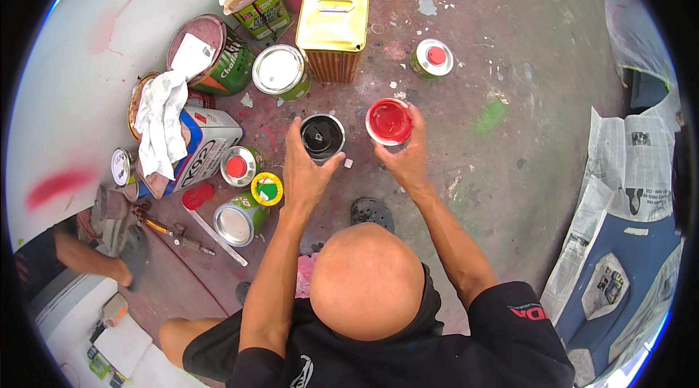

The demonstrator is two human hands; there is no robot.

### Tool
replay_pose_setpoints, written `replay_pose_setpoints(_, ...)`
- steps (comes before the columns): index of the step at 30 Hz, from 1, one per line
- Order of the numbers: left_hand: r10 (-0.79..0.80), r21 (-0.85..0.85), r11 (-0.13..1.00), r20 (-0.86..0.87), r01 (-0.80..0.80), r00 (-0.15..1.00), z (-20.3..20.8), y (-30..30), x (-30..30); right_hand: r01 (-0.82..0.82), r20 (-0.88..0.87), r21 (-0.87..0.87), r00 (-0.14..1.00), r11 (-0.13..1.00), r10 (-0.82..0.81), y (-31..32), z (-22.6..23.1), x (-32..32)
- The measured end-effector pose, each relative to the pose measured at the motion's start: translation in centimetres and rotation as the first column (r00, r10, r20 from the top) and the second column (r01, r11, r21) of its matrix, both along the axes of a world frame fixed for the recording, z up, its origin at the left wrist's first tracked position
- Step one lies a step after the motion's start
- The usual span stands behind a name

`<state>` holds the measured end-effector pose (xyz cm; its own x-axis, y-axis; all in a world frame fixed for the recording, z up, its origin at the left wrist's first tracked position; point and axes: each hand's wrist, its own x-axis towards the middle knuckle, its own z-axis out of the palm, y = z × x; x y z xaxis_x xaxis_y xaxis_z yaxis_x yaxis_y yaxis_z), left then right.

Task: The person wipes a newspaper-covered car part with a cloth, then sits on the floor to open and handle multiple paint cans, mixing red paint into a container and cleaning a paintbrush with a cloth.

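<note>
Head view from above: the relation that seems to matter most is the gap between two cups held side by side, the cup of black paint (322,137) on the left and the cup of red paint (389,120) on the right, apart and slightly farther. Both mouths face up, so their long axes look roughly upright; any small tilt, or whether the bases touch the floor (466,184), I cannot tell. The left hand (309,175) grips the black cup, which lies at its far end between fingers and thumb; the right hand (409,161) grips the red cup likewise, being the nearer hand to it. Beyond the cups stands a gold rectangular tin (333,24).
</note>
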<state>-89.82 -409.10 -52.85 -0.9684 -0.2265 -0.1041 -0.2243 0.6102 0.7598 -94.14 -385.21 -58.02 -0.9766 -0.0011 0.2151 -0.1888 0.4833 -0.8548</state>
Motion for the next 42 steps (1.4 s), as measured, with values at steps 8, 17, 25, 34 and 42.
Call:
replay_pose_setpoints(8, -0.034, 0.088, 0.996, 0.003, 0.033, 0.999, -3.1, 1.9, 0.3, -0.038, -0.082, 0.129, 0.995, 0.991, 0.049, 1.7, 2.9, 0.1)
replay_pose_setpoints(17, -0.032, 0.019, 0.999, 0.067, 0.031, 0.997, -3.7, 2.3, 3.7, -0.040, -0.108, 0.110, 0.993, 0.993, 0.052, 0.9, 4.3, 1.1)
replay_pose_setpoints(25, -0.036, 0.024, 0.999, -0.013, 0.036, 0.999, -3.0, 1.1, 6.6, -0.115, -0.172, 0.111, 0.976, 0.987, 0.133, -1.1, 4.4, 1.2)
replay_pose_setpoints(34, -0.043, 0.059, 0.997, -0.012, 0.044, 0.999, -3.0, 1.0, 9.2, 0.030, 0.045, -0.041, 0.999, 0.999, -0.028, -1.5, 5.4, 0.8)
replay_pose_setpoints(42, -0.034, 0.053, 0.998, -0.009, 0.034, 0.999, -2.9, 0.8, 10.3, -0.049, 0.062, 0.097, 0.997, 0.994, 0.043, -1.2, 6.2, 0.1)
